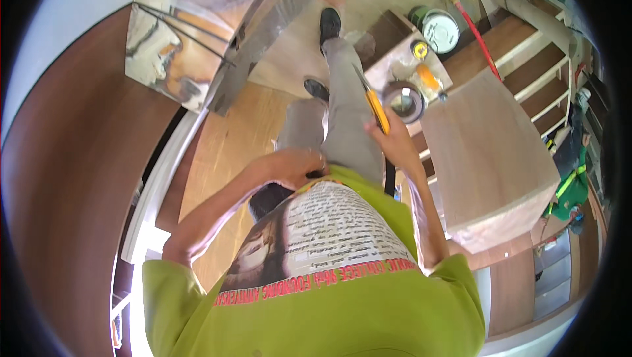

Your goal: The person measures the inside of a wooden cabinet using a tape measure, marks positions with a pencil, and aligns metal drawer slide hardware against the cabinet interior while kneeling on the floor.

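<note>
right hand point(393, 140) points yellow-handled tool point(377, 111) forward; left hand point(295, 166) at waist point(342, 174)

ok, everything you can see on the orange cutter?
The orange cutter is slim and straight, with a plastic-looking handle and a narrow, greyish, metal-looking blade extended from its far end. The right hand grips the handle's near end, partly covering it. The blade points away from the body, angled slightly left. In view, it sits between the grey trouser leg and a dark-rimmed round item. Finer details are too small to read.
</note>
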The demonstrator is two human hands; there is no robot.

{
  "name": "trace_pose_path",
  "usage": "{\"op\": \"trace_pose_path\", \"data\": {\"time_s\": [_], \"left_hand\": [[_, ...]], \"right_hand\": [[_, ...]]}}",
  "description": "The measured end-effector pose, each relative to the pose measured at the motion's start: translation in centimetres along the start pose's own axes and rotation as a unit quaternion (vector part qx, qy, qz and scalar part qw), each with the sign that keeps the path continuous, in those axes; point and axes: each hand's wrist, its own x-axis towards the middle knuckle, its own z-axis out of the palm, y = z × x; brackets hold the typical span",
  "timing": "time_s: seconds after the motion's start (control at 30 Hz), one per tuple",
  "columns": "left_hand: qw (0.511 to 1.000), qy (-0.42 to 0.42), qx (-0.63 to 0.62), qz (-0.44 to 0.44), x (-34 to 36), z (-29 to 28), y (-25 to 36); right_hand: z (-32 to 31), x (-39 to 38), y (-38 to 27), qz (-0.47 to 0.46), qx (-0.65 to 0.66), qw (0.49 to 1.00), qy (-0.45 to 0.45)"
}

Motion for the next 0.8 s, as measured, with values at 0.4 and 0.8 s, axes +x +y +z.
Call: {"op": "trace_pose_path", "data": {"time_s": [0.4,0.8], "left_hand": [[0.955,0.261,0.065,0.124,-7.2,14.9,2.0],[0.913,0.383,0.125,0.067,-15.3,28.9,0.1]], "right_hand": [[4.7,-25.4,5.1,0.012,-0.098,0.990,-0.098],[13.6,-29.6,5.3,-0.188,-0.349,0.917,-0.041]]}}
